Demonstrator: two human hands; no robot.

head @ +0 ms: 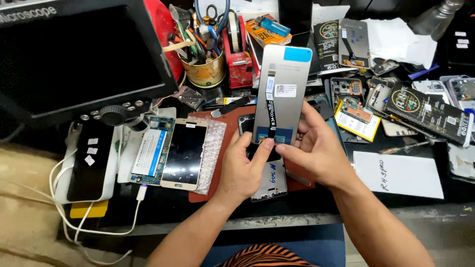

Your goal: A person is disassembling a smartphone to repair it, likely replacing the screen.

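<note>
A gold-framed phone (pixel 185 153) lies face up on the bench at the left. Just right of it, the left hand (pixel 246 167) pinches the bottom edge of an upright grey display panel (pixel 281 94), and the right hand (pixel 316 146) clamps its lower right corner, above a reddish mat (pixel 228 129).

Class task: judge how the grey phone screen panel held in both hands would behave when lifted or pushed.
The screen panel looks thin and flat, so probably light and rigid but easily cracked if flexed. Its black ribbon cable seems floppy and could snag. The left hand and right hand pinch only its lower edge, so it may tip.
</note>
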